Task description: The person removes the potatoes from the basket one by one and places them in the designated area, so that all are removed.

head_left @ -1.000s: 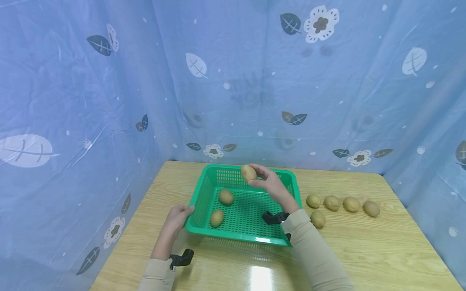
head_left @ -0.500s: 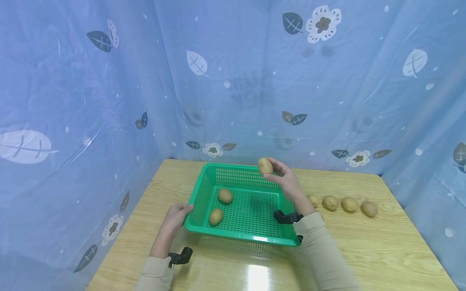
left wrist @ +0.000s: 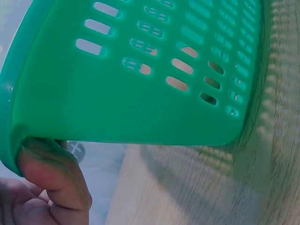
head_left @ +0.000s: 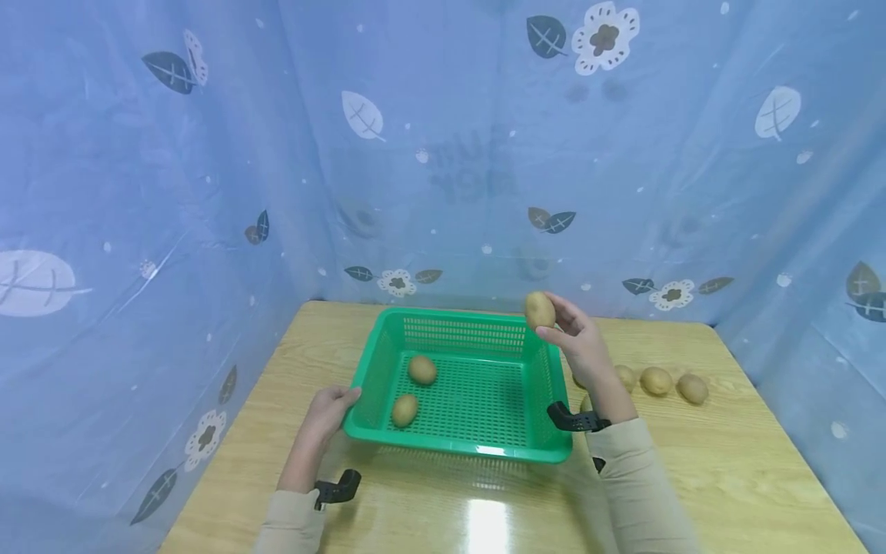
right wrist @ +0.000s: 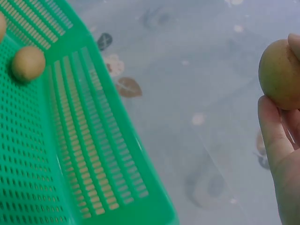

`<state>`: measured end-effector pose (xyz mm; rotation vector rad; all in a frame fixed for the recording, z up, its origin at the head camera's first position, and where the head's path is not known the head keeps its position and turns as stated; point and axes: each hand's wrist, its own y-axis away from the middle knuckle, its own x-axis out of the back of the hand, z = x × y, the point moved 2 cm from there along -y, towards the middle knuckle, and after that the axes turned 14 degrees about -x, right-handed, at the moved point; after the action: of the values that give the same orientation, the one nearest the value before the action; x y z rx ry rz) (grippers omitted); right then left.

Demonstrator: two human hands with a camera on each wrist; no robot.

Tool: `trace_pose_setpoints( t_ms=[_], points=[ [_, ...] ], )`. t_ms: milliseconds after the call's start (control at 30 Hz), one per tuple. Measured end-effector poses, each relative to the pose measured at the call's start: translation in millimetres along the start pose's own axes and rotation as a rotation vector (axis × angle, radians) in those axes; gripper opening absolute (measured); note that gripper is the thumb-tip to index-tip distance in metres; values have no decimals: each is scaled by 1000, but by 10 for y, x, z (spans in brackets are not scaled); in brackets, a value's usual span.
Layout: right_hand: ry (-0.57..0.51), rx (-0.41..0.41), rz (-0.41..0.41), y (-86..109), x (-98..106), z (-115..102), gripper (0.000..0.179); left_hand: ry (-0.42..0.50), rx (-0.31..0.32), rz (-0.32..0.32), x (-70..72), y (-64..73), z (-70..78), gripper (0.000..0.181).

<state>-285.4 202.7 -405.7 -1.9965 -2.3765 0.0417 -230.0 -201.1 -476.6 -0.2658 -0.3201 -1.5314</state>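
Note:
A green slotted plastic basket (head_left: 457,448) stands on the wooden table, with two potatoes on its floor: one potato (head_left: 422,370) toward the back left, another potato (head_left: 404,410) nearer the front. My left hand (head_left: 324,415) grips the basket's left rim, its fingers (left wrist: 51,173) curled under the edge in the left wrist view. Up above the basket's back right corner, my right hand (head_left: 581,342) pinches a potato (head_left: 540,310) between thumb and fingers. In the right wrist view that potato (right wrist: 281,75) is at the right edge, apart from the basket.
Right of the basket, several potatoes lie on the table, among them one potato (head_left: 656,381) and an outermost potato (head_left: 693,389); my right forearm partly hides others. A blue patterned curtain (head_left: 443,154) hangs behind and at both sides of the table (head_left: 734,477).
My right hand has moved right with the potato, from over the basket's middle to its back right corner. My left hand stays on the rim, and the two potatoes inside have stayed put.

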Motion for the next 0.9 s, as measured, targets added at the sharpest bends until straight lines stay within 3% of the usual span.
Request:
trace_pose_setpoints(
  t_ms=[300,567,800,900],
  points=[
    [5,-31,81,267,305,71,60,1,9,-10,27,24,-2,41],
    [-30,-131,172,526,600,367,64,-5,13,-10,31,18,-1,42],
    [-74,-66,211,702,797,624,63,6,0,-2,16,6,-30,40],
    [-47,-107,240,771,854,711,65,5,-4,1,15,2,-27,40]
  ],
)
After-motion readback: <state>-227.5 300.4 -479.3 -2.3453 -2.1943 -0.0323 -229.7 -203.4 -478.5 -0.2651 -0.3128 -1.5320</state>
